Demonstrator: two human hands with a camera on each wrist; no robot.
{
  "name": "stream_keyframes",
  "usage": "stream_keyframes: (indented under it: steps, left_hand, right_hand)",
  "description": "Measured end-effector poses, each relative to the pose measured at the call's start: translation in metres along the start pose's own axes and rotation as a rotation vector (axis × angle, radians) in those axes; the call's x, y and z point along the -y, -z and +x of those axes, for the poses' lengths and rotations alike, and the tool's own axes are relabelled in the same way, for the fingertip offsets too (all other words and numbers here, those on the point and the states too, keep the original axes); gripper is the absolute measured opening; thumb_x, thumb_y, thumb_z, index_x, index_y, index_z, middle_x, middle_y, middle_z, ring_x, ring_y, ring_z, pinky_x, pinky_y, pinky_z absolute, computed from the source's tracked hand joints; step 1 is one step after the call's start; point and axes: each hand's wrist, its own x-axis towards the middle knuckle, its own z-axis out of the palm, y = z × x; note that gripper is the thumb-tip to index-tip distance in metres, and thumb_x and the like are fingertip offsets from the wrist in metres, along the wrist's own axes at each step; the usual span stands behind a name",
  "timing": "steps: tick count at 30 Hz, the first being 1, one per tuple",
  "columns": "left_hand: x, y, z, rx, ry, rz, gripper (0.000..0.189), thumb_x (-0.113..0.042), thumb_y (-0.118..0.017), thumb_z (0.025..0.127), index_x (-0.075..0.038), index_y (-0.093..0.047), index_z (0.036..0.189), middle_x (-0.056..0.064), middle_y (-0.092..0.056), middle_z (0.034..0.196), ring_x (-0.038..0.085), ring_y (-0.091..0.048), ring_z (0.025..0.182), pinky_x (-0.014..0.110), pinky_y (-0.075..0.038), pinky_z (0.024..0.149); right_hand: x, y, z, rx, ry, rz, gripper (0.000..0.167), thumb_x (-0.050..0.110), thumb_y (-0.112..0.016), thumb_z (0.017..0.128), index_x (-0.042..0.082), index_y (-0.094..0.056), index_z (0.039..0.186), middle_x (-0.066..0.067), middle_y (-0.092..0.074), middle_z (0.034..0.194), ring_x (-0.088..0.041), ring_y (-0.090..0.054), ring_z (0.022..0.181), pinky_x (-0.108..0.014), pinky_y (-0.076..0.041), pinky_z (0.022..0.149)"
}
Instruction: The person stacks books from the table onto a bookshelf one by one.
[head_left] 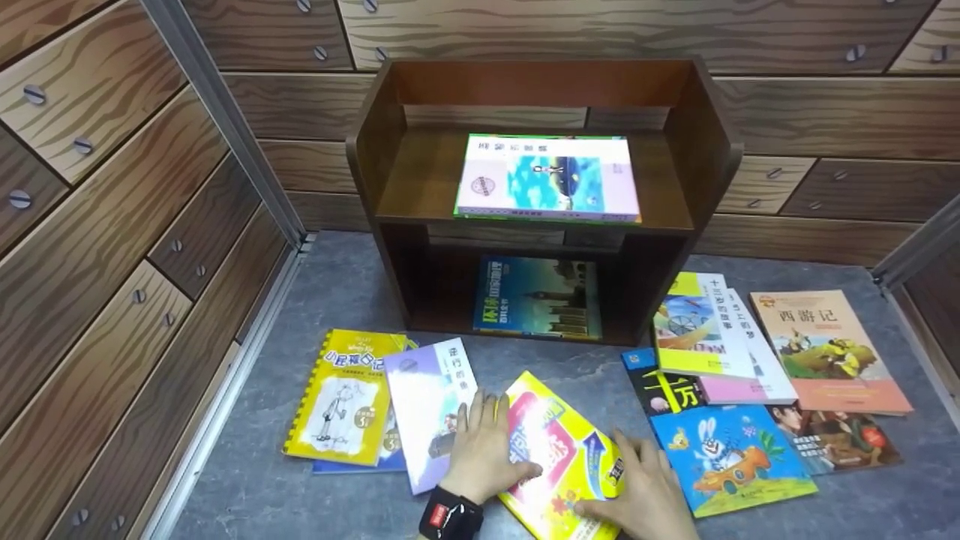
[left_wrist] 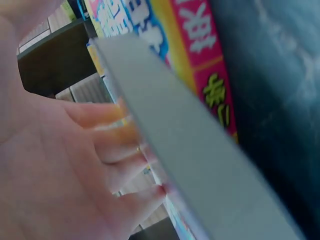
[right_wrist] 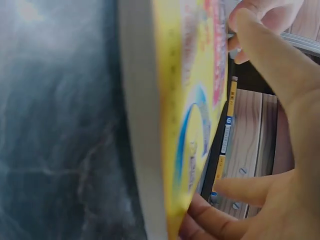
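Note:
A yellow and pink book (head_left: pixel 559 457) lies tilted on the grey floor between the two hands. My left hand (head_left: pixel 487 454), with a black watch on its wrist, reaches over the gap between this book and a lilac book (head_left: pixel 427 405). Its fingers are stretched out, and in the left wrist view the fingertips touch a book's cover beside a thick page edge (left_wrist: pixel 175 135). At the yellow book's right side my right hand (head_left: pixel 649 491) has its thumb and fingers spread along the edge. Yellow cover and pages (right_wrist: pixel 172 125) show close in the right wrist view.
A brown two-tier shelf (head_left: pixel 367 180) stands behind, with a white-covered book (head_left: pixel 491 191) on top and a dark blue book (head_left: pixel 536 296) below. Left lies a yellow diary book (head_left: pixel 349 405). Right are a blue rabbit book (head_left: pixel 735 457), an orange book (head_left: pixel 832 349) and several others.

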Motion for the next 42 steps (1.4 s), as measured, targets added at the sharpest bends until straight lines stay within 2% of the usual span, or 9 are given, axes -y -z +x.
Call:
stream_keyframes:
  steps: [8,13,18,22,25,31,34,38,42]
  left_hand:
    - [-0.006,-0.005,0.008,-0.011,0.024,0.040,0.121,-0.060,-0.093,0.066,0.002,-0.041,0.155,0.026,-0.048,0.150,0.043,-0.031,0.149,0.064,-0.021,0.123]
    - [-0.007,-0.006,0.013,-0.005,0.037,0.087,0.124,-0.059,-0.096,0.062,0.003,-0.041,0.155,0.027,-0.048,0.146,0.043,-0.033,0.145,0.066,-0.023,0.121]
    - [-0.008,-0.007,0.012,-0.039,0.038,0.102,0.126,-0.057,-0.098,0.056,0.004,-0.044,0.152,0.027,-0.050,0.141,0.042,-0.037,0.140,0.066,-0.026,0.119]
    - [-0.009,-0.006,0.011,-0.048,0.030,0.100,0.125,-0.058,-0.098,0.056,0.004,-0.045,0.151,0.026,-0.051,0.141,0.042,-0.038,0.139,0.066,-0.028,0.119]
    - [-0.009,-0.006,0.011,-0.039,0.032,0.093,0.124,-0.058,-0.097,0.059,0.003,-0.045,0.152,0.026,-0.050,0.142,0.041,-0.037,0.140,0.065,-0.027,0.120]
    - [-0.007,-0.006,0.010,-0.031,0.034,0.058,0.122,-0.057,-0.097,0.062,0.003,-0.042,0.153,0.026,-0.048,0.144,0.041,-0.035,0.141,0.065,-0.026,0.120]
    - [-0.006,-0.007,0.009,-0.039,0.032,0.035,0.121,-0.056,-0.097,0.063,0.003,-0.041,0.153,0.026,-0.048,0.145,0.041,-0.035,0.142,0.064,-0.025,0.121]
    - [-0.005,-0.006,0.007,-0.035,0.041,-0.001,0.121,-0.055,-0.096,0.065,0.003,-0.039,0.154,0.027,-0.047,0.151,0.042,-0.034,0.146,0.063,-0.021,0.124]
    - [-0.004,-0.004,0.004,-0.027,0.044,-0.047,0.118,-0.055,-0.092,0.071,0.005,-0.036,0.155,0.027,-0.045,0.154,0.042,-0.032,0.149,0.063,-0.019,0.125]
  right_hand:
    - [-0.004,-0.002,0.008,-0.023,-0.022,0.007,0.137,0.078,-0.092,0.042,-0.004,-0.054,0.145,-0.020,-0.051,0.115,-0.035,-0.044,0.101,-0.053,-0.043,0.086]
    - [-0.003,-0.002,0.015,-0.018,-0.020,0.027,0.131,0.074,-0.095,0.040,-0.006,-0.058,0.138,-0.021,-0.053,0.112,-0.037,-0.046,0.101,-0.055,-0.045,0.088]
    - [-0.002,-0.001,0.023,-0.007,-0.021,0.024,0.129,0.074,-0.095,0.040,-0.008,-0.058,0.132,-0.022,-0.055,0.113,-0.038,-0.049,0.103,-0.058,-0.045,0.094]
    - [0.000,0.000,0.025,0.005,-0.045,0.037,0.124,0.070,-0.097,0.039,-0.007,-0.056,0.128,-0.019,-0.053,0.109,-0.036,-0.047,0.102,-0.053,-0.045,0.092]
    - [0.002,0.001,0.025,0.017,-0.071,0.074,0.115,0.063,-0.100,0.044,-0.004,-0.053,0.125,-0.016,-0.050,0.105,-0.033,-0.048,0.099,-0.047,-0.045,0.087]
    - [0.004,0.004,0.022,0.039,-0.114,0.244,0.086,0.037,-0.099,0.066,0.001,-0.049,0.125,-0.012,-0.061,0.100,-0.023,-0.058,0.084,-0.036,-0.051,0.074]
    - [0.000,0.005,0.018,0.007,-0.060,0.315,0.080,0.032,-0.096,0.074,0.000,-0.053,0.133,-0.010,-0.066,0.106,-0.021,-0.061,0.085,-0.035,-0.054,0.074]
    - [-0.004,0.005,0.008,-0.059,0.074,0.374,0.074,0.033,-0.089,0.082,0.004,-0.059,0.143,-0.007,-0.068,0.119,-0.016,-0.061,0.090,-0.033,-0.054,0.080]
    - [-0.006,0.008,-0.004,-0.103,0.174,0.478,0.064,0.037,-0.082,0.090,0.009,-0.062,0.144,-0.005,-0.067,0.115,-0.015,-0.061,0.085,-0.028,-0.056,0.074]
